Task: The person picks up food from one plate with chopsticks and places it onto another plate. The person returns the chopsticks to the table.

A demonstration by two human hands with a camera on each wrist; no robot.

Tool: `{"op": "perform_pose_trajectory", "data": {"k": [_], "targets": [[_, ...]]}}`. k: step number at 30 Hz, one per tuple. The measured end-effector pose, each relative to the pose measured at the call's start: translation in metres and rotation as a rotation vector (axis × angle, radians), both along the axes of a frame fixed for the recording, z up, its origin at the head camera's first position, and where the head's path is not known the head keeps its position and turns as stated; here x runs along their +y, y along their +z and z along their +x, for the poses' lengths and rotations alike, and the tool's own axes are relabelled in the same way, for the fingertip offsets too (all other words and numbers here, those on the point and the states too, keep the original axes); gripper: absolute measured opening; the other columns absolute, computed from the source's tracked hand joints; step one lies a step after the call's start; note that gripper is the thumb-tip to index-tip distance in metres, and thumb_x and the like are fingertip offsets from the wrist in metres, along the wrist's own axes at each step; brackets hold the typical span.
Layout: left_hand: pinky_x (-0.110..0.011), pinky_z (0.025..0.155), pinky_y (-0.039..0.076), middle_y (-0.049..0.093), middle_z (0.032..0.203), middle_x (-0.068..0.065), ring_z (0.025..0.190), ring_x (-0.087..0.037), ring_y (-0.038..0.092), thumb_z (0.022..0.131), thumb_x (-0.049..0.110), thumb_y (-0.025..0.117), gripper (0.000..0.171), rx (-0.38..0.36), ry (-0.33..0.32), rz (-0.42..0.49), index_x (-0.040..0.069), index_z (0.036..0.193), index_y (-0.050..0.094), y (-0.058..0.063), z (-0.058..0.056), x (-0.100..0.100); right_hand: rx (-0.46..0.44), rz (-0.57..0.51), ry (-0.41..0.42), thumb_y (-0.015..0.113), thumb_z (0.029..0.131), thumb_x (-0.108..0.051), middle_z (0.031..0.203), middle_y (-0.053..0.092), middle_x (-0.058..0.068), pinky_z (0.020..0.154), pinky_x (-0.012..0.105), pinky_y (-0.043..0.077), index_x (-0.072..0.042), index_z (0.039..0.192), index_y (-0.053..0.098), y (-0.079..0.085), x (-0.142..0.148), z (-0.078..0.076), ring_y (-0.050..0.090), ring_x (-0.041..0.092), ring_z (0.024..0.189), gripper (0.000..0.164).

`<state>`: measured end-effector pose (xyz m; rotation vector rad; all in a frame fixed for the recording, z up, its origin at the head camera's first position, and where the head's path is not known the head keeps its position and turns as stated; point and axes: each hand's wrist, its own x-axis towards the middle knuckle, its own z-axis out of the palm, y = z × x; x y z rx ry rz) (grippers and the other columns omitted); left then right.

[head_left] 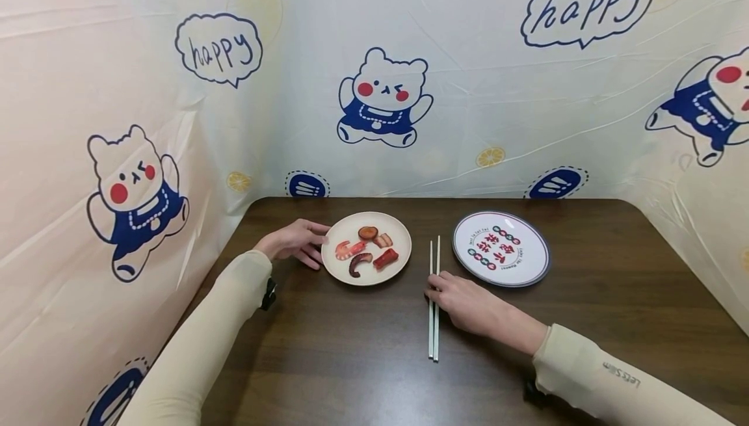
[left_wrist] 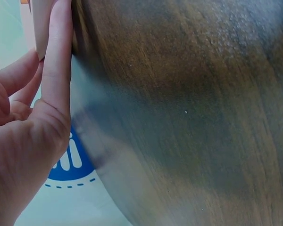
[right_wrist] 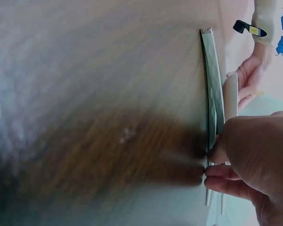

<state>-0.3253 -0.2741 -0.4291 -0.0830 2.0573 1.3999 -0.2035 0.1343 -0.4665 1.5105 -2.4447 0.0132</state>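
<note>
My left hand [head_left: 294, 242] holds the left rim of a cream plate [head_left: 329, 268]. In the left wrist view, the thumb and fingers [left_wrist: 56, 70] meet at the plate's edge [left_wrist: 40, 28]. On that plate lie several food pieces: a shrimp [head_left: 346, 250], a round brown slice [head_left: 367, 233], a dark curled tentacle [head_left: 359, 263], a red piece [head_left: 385, 259] and a striped, bacon-like piece [head_left: 383, 240]. Right of it, my right hand [head_left: 459, 299] pinches a pair of metal chopsticks [head_left: 433, 335] around their middle. They lie lengthwise along the table, side by side.
A white plate [head_left: 468, 237] with a blue rim and printed red characters sits at the right, beyond my right hand. The brown wooden table [head_left: 351, 348] meets a patterned curtain [head_left: 468, 88] at the back and both sides.
</note>
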Motion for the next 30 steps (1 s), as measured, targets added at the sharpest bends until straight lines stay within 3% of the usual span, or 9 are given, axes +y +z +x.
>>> {"op": "perform_pose_trajectory", "data": {"k": [7, 20, 26, 30], "targets": [[-0.048, 0.077, 0.067, 0.069, 0.114, -0.023, 0.081, -0.029, 0.075, 0.111, 0.009, 0.053, 0.055, 0.006, -0.009, -0.003, 0.002, 0.163, 0.035, -0.0010, -0.0001, -0.0010, 0.006, -0.004, 0.021, 0.078, 0.082, 0.005, 0.117, 0.063, 0.015, 0.088, 0.038, 0.060, 0.001, 0.114, 0.076, -0.0022, 0.0018, -0.0022, 0.064, 0.027, 0.103, 0.032], [-0.048, 0.077, 0.066, 0.069, 0.116, -0.023, 0.083, -0.030, 0.076, 0.111, 0.009, 0.053, 0.055, 0.005, -0.006, -0.010, 0.002, 0.163, 0.036, -0.0002, 0.0003, -0.0011, 0.000, -0.049, 0.016, 0.077, 0.083, 0.006, 0.120, 0.065, 0.016, 0.088, 0.040, 0.061, -0.001, 0.114, 0.076, -0.0058, 0.0048, -0.0026, 0.065, 0.028, 0.105, 0.031], [-0.048, 0.077, 0.066, 0.070, 0.114, -0.023, 0.082, -0.029, 0.076, 0.111, 0.009, 0.053, 0.055, 0.000, -0.012, -0.004, 0.002, 0.163, 0.036, -0.0019, 0.0001, -0.0021, 0.012, -0.129, -0.038, 0.072, 0.084, 0.004, 0.115, 0.064, 0.018, 0.082, 0.042, 0.060, 0.000, 0.116, 0.075, -0.0079, 0.0050, 0.0022, 0.062, 0.031, 0.099, 0.032], [-0.048, 0.077, 0.066, 0.068, 0.119, -0.024, 0.081, -0.028, 0.075, 0.111, 0.008, 0.054, 0.055, 0.003, -0.010, 0.000, 0.001, 0.162, 0.036, -0.0013, -0.0012, -0.0021, 0.030, -0.125, -0.104, 0.071, 0.085, 0.001, 0.113, 0.063, 0.016, 0.078, 0.043, 0.059, -0.001, 0.121, 0.073, -0.0098, 0.0052, 0.0042, 0.061, 0.031, 0.098, 0.036]]}}
